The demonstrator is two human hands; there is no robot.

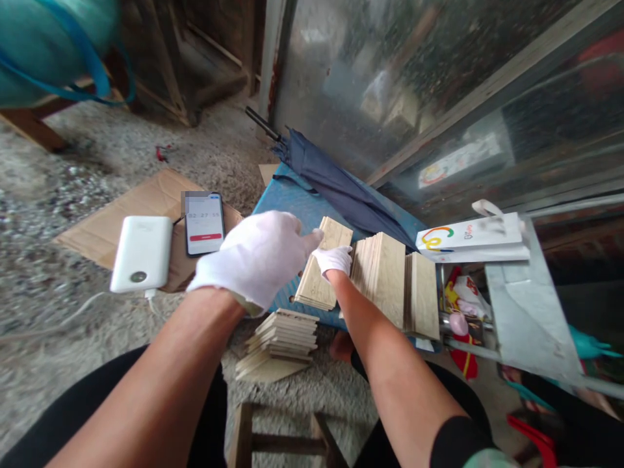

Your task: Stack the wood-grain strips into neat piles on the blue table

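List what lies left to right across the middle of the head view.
power bank → phone → left hand → held bundle of wooden slats → right hand → upright slat stacks → white box

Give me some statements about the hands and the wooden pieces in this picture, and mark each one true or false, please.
1. Both hands wear white gloves. True: the left hand and the right hand are both gloved.
2. The hands hold a bundle of thin wooden slats. True.
3. The phone has a dark screen. False: its screen is lit and shows a red bar.
4. The folded umbrella is red. False: it is dark blue.
5. A loose pile of slats lies on the ground below the hands. True.
6. The white power bank lies to the right of the phone. False: it lies to its left.
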